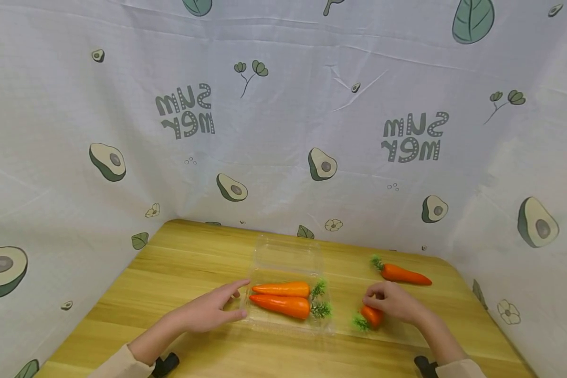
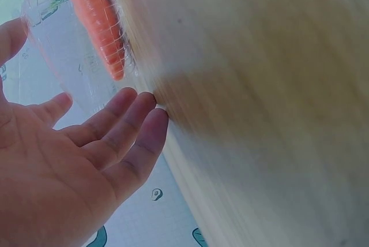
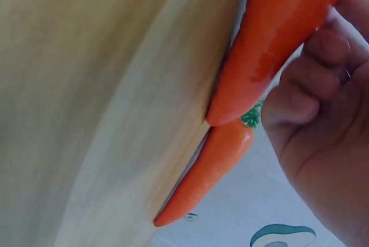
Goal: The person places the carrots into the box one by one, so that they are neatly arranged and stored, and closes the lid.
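My left hand [image 1: 212,308] is spread beside the left edge of a clear plastic box [image 1: 289,326], thumb and fingertips right at its rim. Inside the box lie two carrots, a lighter orange carrot [image 1: 279,289] and a redder carrot [image 1: 281,305], their leafy green ends to the right. To the right of the box, my right hand [image 1: 397,301] pinches a third carrot [image 1: 372,316] near its thick end; its green top points left. In the right wrist view this carrot [image 3: 271,45] lies along the tabletop, the lower fingers curled beside it.
Another carrot [image 1: 406,275] lies farther back on the right of the wooden table [image 1: 198,252]. The box's clear lid [image 1: 288,254] stands open at the back. A white printed cloth [image 1: 274,126] hangs behind the table and along both sides.
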Motion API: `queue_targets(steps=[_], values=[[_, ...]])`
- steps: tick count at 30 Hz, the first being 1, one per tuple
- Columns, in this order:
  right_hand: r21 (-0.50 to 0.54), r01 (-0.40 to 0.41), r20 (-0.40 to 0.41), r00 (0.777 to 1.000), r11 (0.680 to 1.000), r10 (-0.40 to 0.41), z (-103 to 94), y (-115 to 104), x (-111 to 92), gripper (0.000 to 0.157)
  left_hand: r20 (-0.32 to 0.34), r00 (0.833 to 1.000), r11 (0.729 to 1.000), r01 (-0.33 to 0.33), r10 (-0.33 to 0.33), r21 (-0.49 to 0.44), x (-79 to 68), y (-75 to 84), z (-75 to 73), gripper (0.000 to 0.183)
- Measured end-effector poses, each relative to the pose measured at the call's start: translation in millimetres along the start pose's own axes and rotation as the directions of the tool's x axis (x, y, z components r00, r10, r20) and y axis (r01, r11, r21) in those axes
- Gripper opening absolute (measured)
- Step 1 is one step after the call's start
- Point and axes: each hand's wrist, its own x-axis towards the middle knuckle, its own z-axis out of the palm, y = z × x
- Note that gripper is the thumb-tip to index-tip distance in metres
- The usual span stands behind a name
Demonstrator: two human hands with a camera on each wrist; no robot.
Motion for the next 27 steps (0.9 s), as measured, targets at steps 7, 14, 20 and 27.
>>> queue_targets(steps=[7,14,20,27], values=[[-0.071,-0.201,-0.131,0.973,0.977,0.19,0.9,-3,-8,0.039,0.002,1.0,1.0,-0.001,0.001,-0.002,0.7,-0.8,0.3,0.072],[-0.198,-0.348,-0.126,0.936,0.916,0.328,-4.2,-8,-11,0.073,0.007,1.0,1.0,0.013,-0.013,-0.004,1.1,-4.3,0.1,0.072],[-0.171,-0.383,-0.122,0.923,0.908,0.366,-4.5,-9,-15,0.064,0.006,1.0,1.0,0.01,-0.01,-0.006,0.4,-6.0,1.0,0.072],[-0.241,-0.45,-0.094,0.893,0.86,0.441,-7.2,-18,-18,0.066,-0.001,1.0,1.0,0.001,-0.001,-0.009,-0.5,-3.5,1.6,0.073]])
